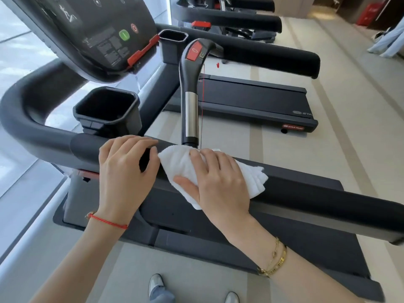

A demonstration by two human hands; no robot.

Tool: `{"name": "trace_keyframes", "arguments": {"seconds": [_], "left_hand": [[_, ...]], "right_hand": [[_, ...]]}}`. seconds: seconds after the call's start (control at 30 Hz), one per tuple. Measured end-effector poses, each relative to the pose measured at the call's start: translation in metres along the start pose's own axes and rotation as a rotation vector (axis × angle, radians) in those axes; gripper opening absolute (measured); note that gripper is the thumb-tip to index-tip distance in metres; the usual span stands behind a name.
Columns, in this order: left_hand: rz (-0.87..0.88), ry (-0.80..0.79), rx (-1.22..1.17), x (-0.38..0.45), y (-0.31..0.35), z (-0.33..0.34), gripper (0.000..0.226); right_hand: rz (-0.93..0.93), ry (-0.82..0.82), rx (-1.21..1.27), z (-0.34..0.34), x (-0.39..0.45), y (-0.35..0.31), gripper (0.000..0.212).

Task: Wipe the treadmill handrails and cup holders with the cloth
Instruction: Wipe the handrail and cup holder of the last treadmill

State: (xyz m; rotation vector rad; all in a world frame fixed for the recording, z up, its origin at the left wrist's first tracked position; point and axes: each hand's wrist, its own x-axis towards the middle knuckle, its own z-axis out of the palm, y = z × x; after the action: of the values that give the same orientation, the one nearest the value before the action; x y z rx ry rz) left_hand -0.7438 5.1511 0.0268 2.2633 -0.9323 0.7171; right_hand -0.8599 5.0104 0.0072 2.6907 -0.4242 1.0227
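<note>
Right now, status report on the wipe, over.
Right hand presses cloth on handrail. Left hand grips handrail. Upright grip post just ahead.

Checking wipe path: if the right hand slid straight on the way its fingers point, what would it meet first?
Most likely the base of the upright grip post, just beyond the right hand pressing the cloth on the handrail; depth unclear.

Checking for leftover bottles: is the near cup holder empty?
Empty, as far as visible: the cup holder shows only dark bare walls; its very bottom is in shadow.
</note>
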Motion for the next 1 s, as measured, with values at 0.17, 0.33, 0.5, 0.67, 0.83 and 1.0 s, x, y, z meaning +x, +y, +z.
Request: {"name": "trace_keyframes", "arguments": {"seconds": [0.17,0.33,0.5,0.67,0.83,1.0], "left_hand": [[-0.007,-0.019,-0.021,0.016,-0.058,-0.019,0.017],[0.011,-0.023,-0.063,0.033,-0.104,-0.034,0.018],[0.014,-0.018,-0.1,0.049,-0.14,-0.042,0.019],[-0.031,-0.058,-0.149,0.064,-0.163,-0.043,0.023],[-0.067,-0.126,-0.214,0.077,-0.167,-0.039,0.027],[-0.099,-0.127,-0.222,0.089,-0.164,-0.035,0.027]], "right_hand": [[-0.002,0.061,-0.035,0.017,0.028,-0.056,0.062],[0.019,0.06,-0.031,0.03,0.051,-0.099,0.058],[0.072,0.047,-0.007,0.037,0.069,-0.136,0.053],[0.139,0.006,0.041,0.04,0.09,-0.166,0.052],[0.167,-0.073,0.17,0.033,0.107,-0.161,0.045],[0.314,-0.073,0.244,0.028,0.131,-0.123,0.047]]}}
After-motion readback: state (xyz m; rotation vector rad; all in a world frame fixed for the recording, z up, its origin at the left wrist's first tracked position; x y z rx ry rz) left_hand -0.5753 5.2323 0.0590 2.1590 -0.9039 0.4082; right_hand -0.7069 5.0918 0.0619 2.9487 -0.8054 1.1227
